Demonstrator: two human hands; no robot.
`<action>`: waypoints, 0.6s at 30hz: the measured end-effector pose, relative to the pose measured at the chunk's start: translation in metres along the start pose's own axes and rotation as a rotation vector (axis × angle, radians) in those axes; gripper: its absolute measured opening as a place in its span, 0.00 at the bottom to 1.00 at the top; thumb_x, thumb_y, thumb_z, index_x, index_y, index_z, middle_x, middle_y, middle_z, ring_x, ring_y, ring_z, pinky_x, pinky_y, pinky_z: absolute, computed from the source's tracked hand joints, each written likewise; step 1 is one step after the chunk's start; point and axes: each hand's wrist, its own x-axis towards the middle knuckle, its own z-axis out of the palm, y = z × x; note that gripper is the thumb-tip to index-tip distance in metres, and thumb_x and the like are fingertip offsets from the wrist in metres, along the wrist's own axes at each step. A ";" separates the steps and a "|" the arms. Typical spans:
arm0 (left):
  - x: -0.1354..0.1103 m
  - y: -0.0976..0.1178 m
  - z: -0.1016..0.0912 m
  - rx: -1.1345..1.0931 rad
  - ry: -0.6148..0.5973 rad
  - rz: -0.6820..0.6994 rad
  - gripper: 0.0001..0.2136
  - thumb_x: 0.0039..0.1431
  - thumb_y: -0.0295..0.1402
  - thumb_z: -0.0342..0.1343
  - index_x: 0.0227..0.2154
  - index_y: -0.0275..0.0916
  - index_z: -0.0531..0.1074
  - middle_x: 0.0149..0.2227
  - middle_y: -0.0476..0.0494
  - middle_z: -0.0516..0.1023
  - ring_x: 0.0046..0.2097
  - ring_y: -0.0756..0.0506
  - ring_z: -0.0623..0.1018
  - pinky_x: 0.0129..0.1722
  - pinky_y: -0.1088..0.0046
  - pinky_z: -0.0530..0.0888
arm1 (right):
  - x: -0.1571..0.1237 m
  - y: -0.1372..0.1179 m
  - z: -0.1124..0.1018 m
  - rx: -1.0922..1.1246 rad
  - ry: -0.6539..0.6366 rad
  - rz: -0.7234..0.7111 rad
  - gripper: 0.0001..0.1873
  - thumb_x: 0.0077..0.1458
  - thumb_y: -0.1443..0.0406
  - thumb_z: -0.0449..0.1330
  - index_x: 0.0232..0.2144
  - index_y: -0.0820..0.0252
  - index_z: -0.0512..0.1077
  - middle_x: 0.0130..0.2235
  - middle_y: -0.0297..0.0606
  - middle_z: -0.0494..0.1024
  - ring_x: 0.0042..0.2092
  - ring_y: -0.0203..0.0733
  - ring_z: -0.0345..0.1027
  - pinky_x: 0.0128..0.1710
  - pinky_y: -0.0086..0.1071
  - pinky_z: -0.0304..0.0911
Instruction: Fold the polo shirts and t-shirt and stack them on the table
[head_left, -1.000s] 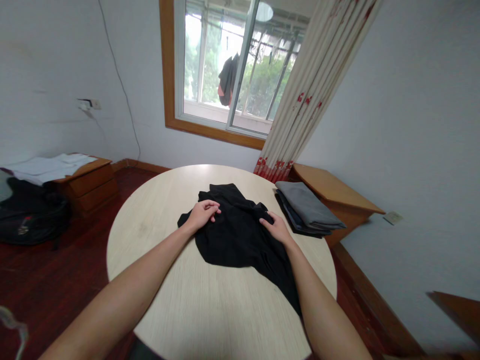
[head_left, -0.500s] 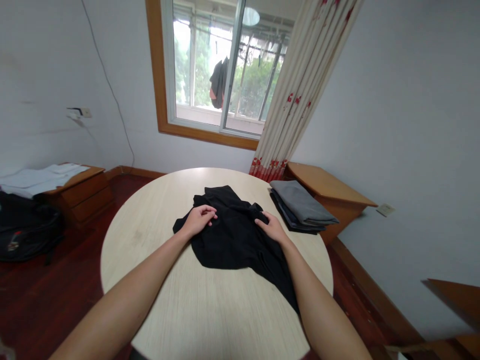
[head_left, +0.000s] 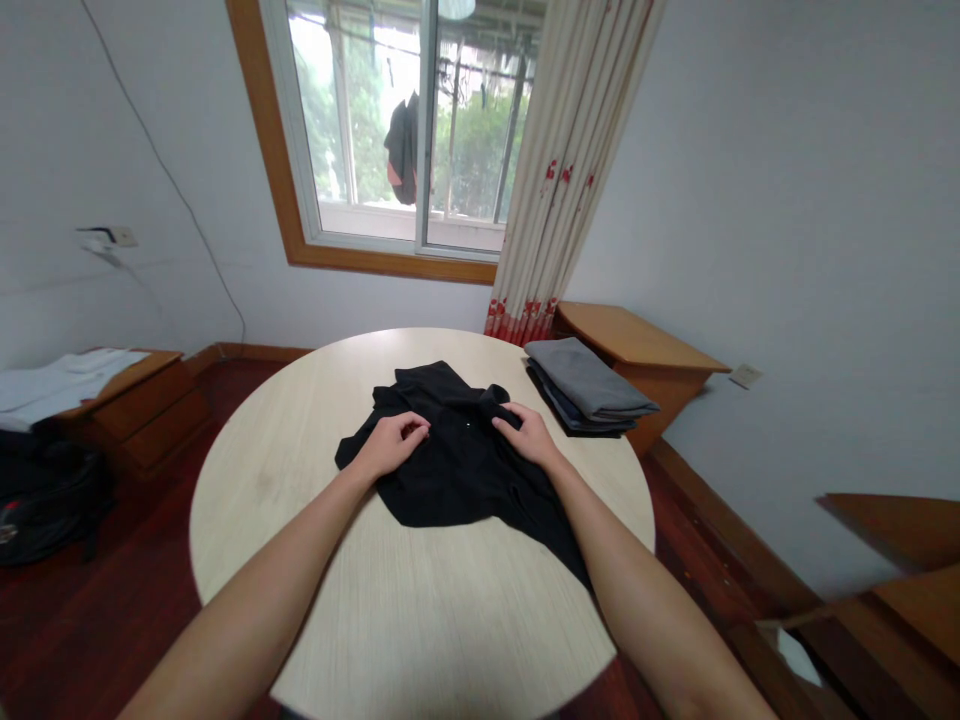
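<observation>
A crumpled black garment (head_left: pixel 450 475) lies on the round pale wooden table (head_left: pixel 420 620), one long part of it trailing toward the near right edge under my right forearm. On its left side rests my left hand (head_left: pixel 394 443), thumb and forefinger curled together at the cloth. My right hand (head_left: pixel 529 432) grips a raised fold of the garment on the right, with the fingers partly behind the fabric. A small white spot shows on the cloth between the hands. Whether the garment is a shirt or something else cannot be made out.
A stack of folded clothes (head_left: pixel 589 380), grey on top and dark below, sits at the table's right edge. Behind it stands a wooden cabinet (head_left: pixel 637 335). A curtain (head_left: pixel 559 200) hangs by the window. Papers lie on a low cabinet (head_left: pixel 161 400) at left, near a black backpack (head_left: pixel 52 500).
The right hand has lifted the fold a little, and its fingers now reach further behind the cloth. The left hand stays nearly in place. The view has turned slightly right.
</observation>
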 end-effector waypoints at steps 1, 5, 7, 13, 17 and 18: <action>0.000 0.003 0.001 0.016 0.012 0.030 0.11 0.61 0.39 0.54 0.38 0.40 0.77 0.34 0.45 0.81 0.34 0.44 0.78 0.36 0.66 0.73 | -0.001 -0.012 0.007 0.017 0.001 -0.042 0.13 0.56 0.58 0.61 0.39 0.59 0.76 0.41 0.40 0.81 0.44 0.47 0.74 0.49 0.41 0.66; -0.003 0.014 0.004 0.032 0.090 0.171 0.10 0.61 0.38 0.58 0.41 0.39 0.75 0.36 0.45 0.79 0.34 0.46 0.77 0.36 0.68 0.74 | -0.008 -0.055 0.036 0.068 -0.098 -0.195 0.09 0.59 0.60 0.60 0.37 0.59 0.75 0.38 0.39 0.79 0.40 0.43 0.73 0.44 0.37 0.66; -0.004 0.018 0.004 0.031 0.145 0.220 0.09 0.60 0.37 0.59 0.40 0.39 0.75 0.36 0.45 0.78 0.34 0.46 0.76 0.36 0.68 0.74 | -0.011 -0.065 0.044 0.075 -0.125 -0.224 0.09 0.60 0.60 0.59 0.37 0.59 0.75 0.37 0.39 0.79 0.39 0.43 0.73 0.43 0.36 0.66; -0.005 0.024 0.006 0.075 0.119 0.336 0.11 0.61 0.36 0.60 0.44 0.39 0.74 0.40 0.44 0.76 0.35 0.46 0.75 0.37 0.68 0.73 | -0.013 -0.060 0.039 0.076 -0.164 -0.217 0.10 0.61 0.60 0.59 0.38 0.59 0.75 0.38 0.40 0.79 0.40 0.44 0.73 0.44 0.37 0.67; -0.006 0.027 0.009 0.113 0.099 0.334 0.11 0.63 0.37 0.58 0.46 0.40 0.73 0.41 0.43 0.75 0.36 0.46 0.74 0.38 0.68 0.73 | -0.013 -0.059 0.038 0.070 -0.191 -0.221 0.10 0.61 0.60 0.59 0.39 0.59 0.76 0.39 0.40 0.80 0.41 0.44 0.74 0.44 0.36 0.67; -0.006 0.028 0.009 0.123 0.091 0.325 0.11 0.63 0.37 0.58 0.46 0.40 0.73 0.41 0.43 0.75 0.36 0.46 0.74 0.39 0.68 0.73 | -0.013 -0.059 0.038 0.069 -0.196 -0.220 0.10 0.61 0.60 0.59 0.39 0.58 0.76 0.39 0.40 0.80 0.41 0.44 0.74 0.44 0.36 0.67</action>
